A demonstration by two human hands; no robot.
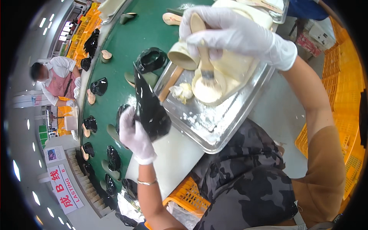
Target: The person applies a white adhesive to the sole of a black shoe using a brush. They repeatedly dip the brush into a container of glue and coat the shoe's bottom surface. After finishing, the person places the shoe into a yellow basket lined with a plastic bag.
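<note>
While right fingers [209, 35] pinch one brush [206, 59] inside one container [217, 101] | left fingers [127, 119] grip one glossy black upper [151, 111]

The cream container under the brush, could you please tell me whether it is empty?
Not empty: white material shows inside the cream container, below the brush; its depth cannot be told.

Shoe factory floor, pretty obviously: long green belt [115, 57] dotted with shiny black shoe uppers [99, 86] and tan insoles [91, 97], orange crates [345, 115] everywhere, plus an aproned co-worker [60, 78] across the line.
</note>
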